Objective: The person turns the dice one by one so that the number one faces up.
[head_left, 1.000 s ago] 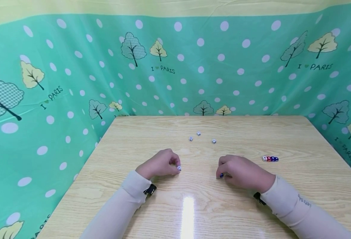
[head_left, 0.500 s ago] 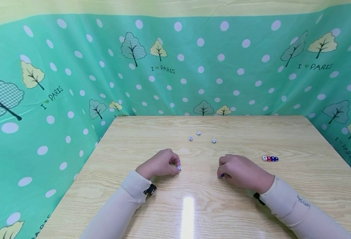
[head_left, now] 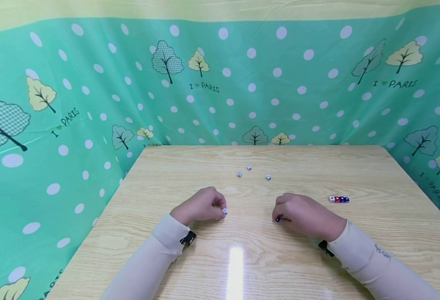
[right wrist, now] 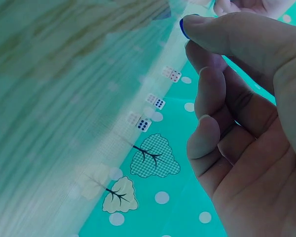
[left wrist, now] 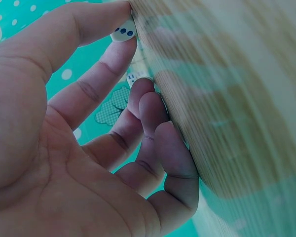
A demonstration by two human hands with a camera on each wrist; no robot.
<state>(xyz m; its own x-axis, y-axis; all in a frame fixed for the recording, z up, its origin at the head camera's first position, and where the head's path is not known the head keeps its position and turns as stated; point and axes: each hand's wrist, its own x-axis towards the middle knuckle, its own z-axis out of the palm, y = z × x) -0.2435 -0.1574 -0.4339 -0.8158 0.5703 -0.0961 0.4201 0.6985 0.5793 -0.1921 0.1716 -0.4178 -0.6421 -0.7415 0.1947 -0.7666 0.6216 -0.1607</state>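
Near the middle of the wooden table [head_left: 257,258], my left hand [head_left: 201,204] pinches a white die [head_left: 224,211] between thumb and forefinger. In the left wrist view blue pips show on this die [left wrist: 123,32], low at the tabletop, and the other fingers are bent. Across a gap to the right, my right hand [head_left: 304,212] holds a dark blue die [head_left: 278,218] between thumb and fingertips. From the right wrist, only a thin blue edge of that die [right wrist: 183,28] shows past the thumb; the rest is hidden.
Farther back lie three loose white dice, one at left [head_left: 239,174], one behind [head_left: 248,168] and one at right [head_left: 268,177]. Right of my right hand is a row of dice [head_left: 338,199], white, red and blue. A green patterned cloth [head_left: 257,100] hangs behind the table.
The blue die has turned a little in my right fingers, and that hand has shifted very slightly. My left hand and the other dice stay where they were.
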